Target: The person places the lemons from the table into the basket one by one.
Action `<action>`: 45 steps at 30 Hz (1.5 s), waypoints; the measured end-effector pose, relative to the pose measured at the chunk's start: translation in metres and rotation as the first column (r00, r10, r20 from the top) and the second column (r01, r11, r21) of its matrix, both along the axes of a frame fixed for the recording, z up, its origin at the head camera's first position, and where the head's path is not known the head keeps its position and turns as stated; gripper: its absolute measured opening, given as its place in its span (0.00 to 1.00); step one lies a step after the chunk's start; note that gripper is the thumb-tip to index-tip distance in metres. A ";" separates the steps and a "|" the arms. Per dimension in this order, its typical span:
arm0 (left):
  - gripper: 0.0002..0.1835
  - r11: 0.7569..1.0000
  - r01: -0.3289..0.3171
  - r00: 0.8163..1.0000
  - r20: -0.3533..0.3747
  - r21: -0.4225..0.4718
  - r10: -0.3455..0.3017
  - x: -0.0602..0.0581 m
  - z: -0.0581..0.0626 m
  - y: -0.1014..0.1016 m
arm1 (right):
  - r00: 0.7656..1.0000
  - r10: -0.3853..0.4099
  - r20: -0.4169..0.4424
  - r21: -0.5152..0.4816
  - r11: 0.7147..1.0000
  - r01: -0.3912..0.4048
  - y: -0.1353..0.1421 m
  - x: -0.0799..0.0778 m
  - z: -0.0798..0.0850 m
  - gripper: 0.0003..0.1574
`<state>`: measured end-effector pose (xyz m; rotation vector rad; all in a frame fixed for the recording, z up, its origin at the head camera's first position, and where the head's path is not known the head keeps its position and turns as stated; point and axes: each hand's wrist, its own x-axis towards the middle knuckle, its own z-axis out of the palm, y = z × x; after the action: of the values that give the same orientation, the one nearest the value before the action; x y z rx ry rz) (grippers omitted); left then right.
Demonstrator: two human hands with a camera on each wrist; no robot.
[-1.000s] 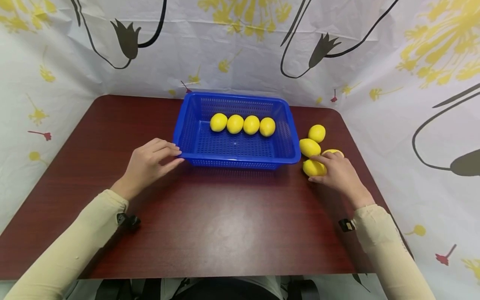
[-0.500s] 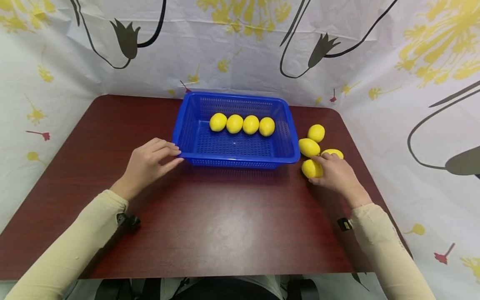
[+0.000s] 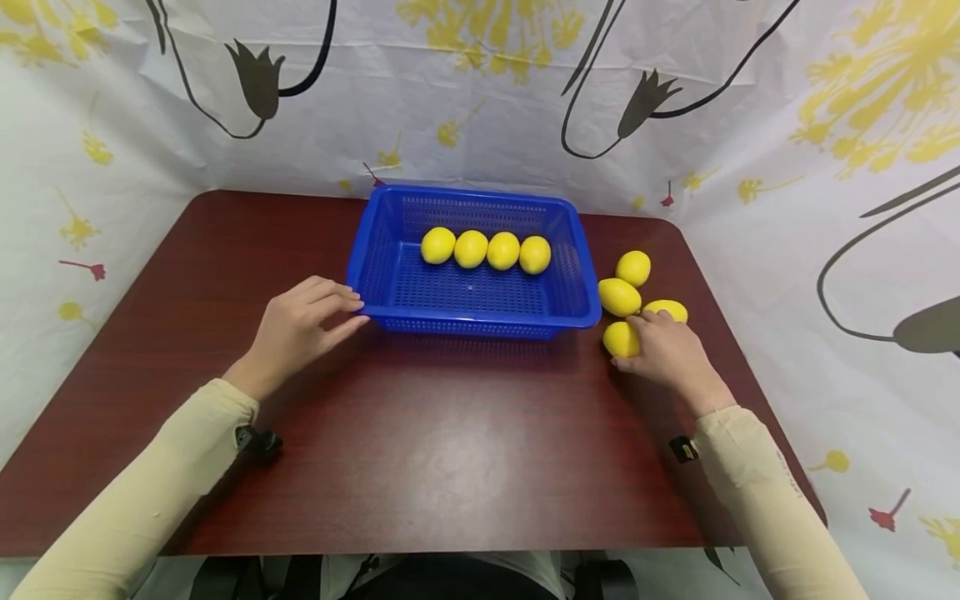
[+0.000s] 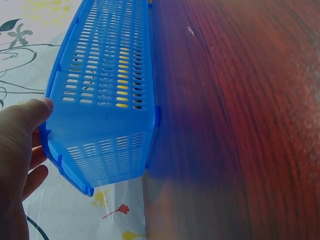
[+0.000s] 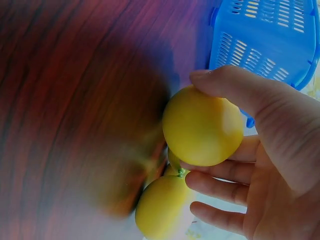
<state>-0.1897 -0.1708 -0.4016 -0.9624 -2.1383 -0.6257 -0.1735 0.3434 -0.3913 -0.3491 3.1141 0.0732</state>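
A blue plastic basket [image 3: 470,321] stands at the back of the table, with a row of several lemons [image 3: 471,249] inside along its far side. My left hand [image 3: 303,329] holds the basket's near left corner; in the left wrist view the thumb [image 4: 37,112] lies against the rim with the fingers behind it. To the right of the basket, my right hand [image 3: 671,354] grips a lemon [image 5: 202,127] between thumb and fingers, low by the tabletop. Three other lemons lie close by: one behind [image 3: 633,268], one beside the basket [image 3: 619,297], and one beyond the knuckles [image 3: 667,311].
The dark red-brown table [image 3: 450,450] reaches toward the person's body. A white sheet [image 3: 510,125] with yellow and grey flower prints hangs behind and at both sides.
My right hand has moved slightly left and nearer the body, with the lemon it grips shifting the same way. The left hand and the basket stay in place.
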 end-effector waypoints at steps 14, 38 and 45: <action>0.15 1.000 -0.007 1.000 0.003 0.006 0.007 0.001 -0.001 0.001 | 1.000 0.012 0.010 -0.014 1.000 -0.012 0.000 -0.001 -0.001 0.41; 0.15 1.000 -0.027 0.999 0.032 0.000 0.027 0.002 0.000 0.001 | 0.998 0.015 0.053 -0.012 1.000 -0.014 0.002 0.001 0.001 0.45; 0.14 1.000 -0.029 0.999 0.029 0.004 0.029 0.003 0.000 0.002 | 0.999 0.030 0.044 -0.016 0.999 -0.030 0.003 0.000 0.003 0.46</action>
<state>-0.1872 -0.1690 -0.4020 -0.9232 -2.1718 -0.6333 -0.1734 0.3467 -0.3879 -0.3923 3.0674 0.0414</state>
